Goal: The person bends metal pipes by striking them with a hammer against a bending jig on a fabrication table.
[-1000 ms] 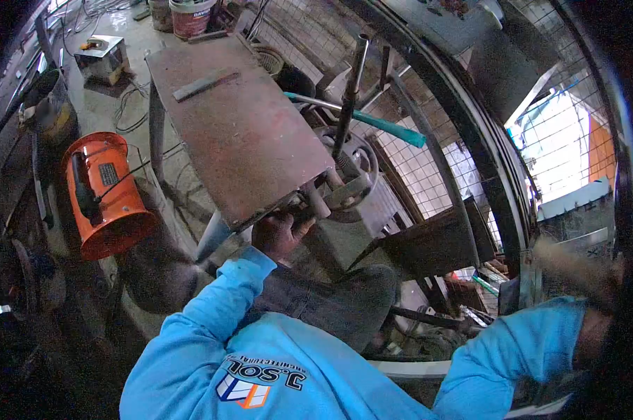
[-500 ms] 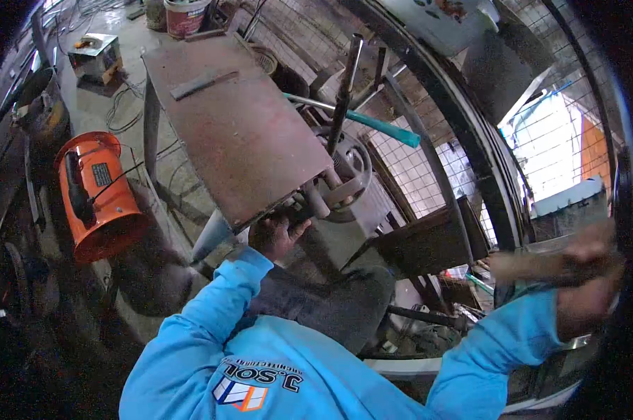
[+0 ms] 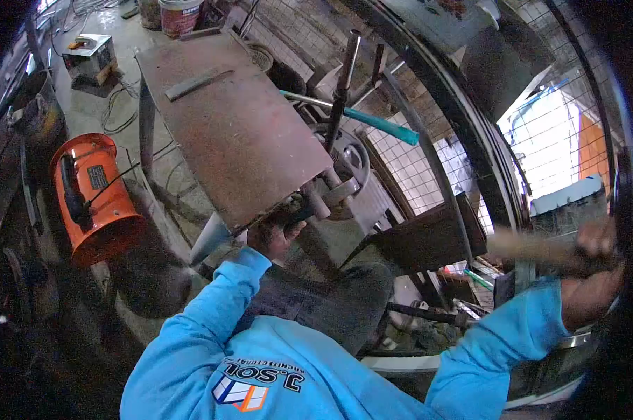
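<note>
At the front edge of a rusty metal table (image 3: 239, 140), my left hand (image 3: 274, 238) is curled with its fingers closed, just under the tabletop. What it grips there is dark and mostly hidden. Close to its fingertips are a short metal tube (image 3: 318, 203) and a machine with a handwheel (image 3: 358, 164). Far to the right, my right hand (image 3: 596, 255) is raised and closed around a blurred, tan, wooden-looking stick (image 3: 533, 248), which points left. Motion blur hides its exact kind.
A flat metal bar (image 3: 199, 84) lies on the tabletop. To the left, an orange portable blower (image 3: 96, 196) rests on the floor, with a metal box (image 3: 89, 59) behind it. An upright lever (image 3: 343, 98) and a teal-ended pole (image 3: 383, 126) stick out beside the machine.
The view has shifted slightly. My left hand keeps its place under the table edge, while my right hand and the stick have moved only a little and stay blurred.
</note>
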`<state>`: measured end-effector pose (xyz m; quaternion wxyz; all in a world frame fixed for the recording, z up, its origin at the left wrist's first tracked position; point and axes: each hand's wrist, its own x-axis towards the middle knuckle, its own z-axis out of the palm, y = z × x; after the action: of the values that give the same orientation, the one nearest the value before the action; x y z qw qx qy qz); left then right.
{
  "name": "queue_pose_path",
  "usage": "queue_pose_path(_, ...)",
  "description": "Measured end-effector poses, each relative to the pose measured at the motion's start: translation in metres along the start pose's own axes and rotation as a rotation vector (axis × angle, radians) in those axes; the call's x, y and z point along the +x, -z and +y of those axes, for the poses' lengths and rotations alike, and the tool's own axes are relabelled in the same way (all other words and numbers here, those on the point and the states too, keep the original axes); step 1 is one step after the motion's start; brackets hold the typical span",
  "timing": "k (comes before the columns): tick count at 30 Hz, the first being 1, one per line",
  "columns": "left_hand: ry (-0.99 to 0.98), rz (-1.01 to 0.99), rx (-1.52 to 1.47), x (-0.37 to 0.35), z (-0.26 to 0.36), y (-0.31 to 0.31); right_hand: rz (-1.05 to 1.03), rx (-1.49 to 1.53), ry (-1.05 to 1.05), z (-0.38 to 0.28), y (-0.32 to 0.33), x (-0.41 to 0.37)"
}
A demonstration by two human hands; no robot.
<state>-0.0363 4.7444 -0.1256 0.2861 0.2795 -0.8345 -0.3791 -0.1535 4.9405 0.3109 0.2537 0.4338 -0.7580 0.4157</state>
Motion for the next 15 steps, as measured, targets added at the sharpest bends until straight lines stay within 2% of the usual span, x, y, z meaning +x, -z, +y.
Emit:
queue_pose_path(1,-0.043,0.029,0.025,-0.002,-0.004,-0.002,0.086,-0.088,0.153,-0.005,-0.016,-0.002)
queue_pose_path(2,-0.089,0.065,0.047,-0.003,-0.009,-0.007,0.432,-0.539,0.349,-0.017,-0.056,-0.019)
queue_pose_path(3,-0.134,0.111,0.067,0.000,-0.014,-0.013,0.194,-0.486,0.156,-0.005,-0.065,-0.028)
queue_pose_path(5,0.061,0.106,-0.482,-0.002,-0.024,-0.032,-0.287,-0.352,-0.236,0.026,-0.079,-0.064)
queue_pose_path(7,0.010,0.188,-0.522,0.014,-0.019,-0.029,-0.759,-0.206,-0.616,0.042,-0.087,-0.076)
queue_pose_path(9,-0.247,0.293,-0.028,0.003,-0.018,-0.015,-0.539,-0.072,-0.561,0.035,-0.042,-0.042)
queue_pose_path(10,-0.250,0.216,-0.031,0.005,-0.017,-0.011,-0.406,0.204,-0.523,0.042,-0.016,-0.019)
queue_pose_path(12,0.039,0.129,-0.540,-0.005,-0.047,-0.051,-0.207,0.799,-0.390,0.056,0.035,0.027)
queue_pose_path(13,0.031,0.136,-0.552,-0.006,-0.048,-0.052,-0.162,0.577,-0.039,0.002,0.001,0.039)
queue_pose_path(14,0.022,0.143,-0.564,-0.006,-0.049,-0.052,-0.007,0.387,-0.068,-0.011,-0.028,0.018)
queue_pose_path(15,-0.147,0.204,-0.341,0.001,-0.030,-0.029,-0.180,0.160,-0.009,0.016,-0.044,-0.009)
